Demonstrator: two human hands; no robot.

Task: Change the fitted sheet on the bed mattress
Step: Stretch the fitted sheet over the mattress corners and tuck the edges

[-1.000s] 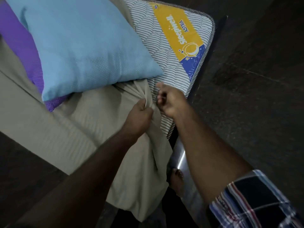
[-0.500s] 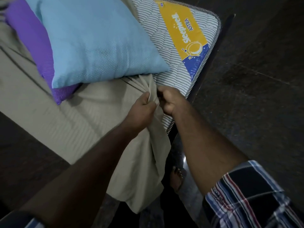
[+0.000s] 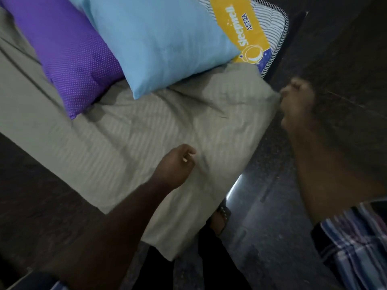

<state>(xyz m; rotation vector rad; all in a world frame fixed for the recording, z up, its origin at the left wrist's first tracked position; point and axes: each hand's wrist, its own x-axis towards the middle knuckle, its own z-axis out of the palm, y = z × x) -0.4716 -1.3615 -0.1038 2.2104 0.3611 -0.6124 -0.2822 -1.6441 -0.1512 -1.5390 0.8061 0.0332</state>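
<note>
Sheet on mattress, label "Sleepwell ASTRA"

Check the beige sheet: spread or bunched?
Mostly spread. The beige sheet lies over the mattress, whose labelled corner is bare; right hand grips its edge.

The fitted sheet is beige with faint woven stripes. It lies spread over most of the mattress, wrinkled near the far corner, and one loose end hangs down over the near edge. The mattress has a white cover with thin dark wavy lines, a corded border, and a yellow and blue label printed "Sleepwell Astra". Only its far right corner shows uncovered; the sheet edge lies just below the label.
</note>
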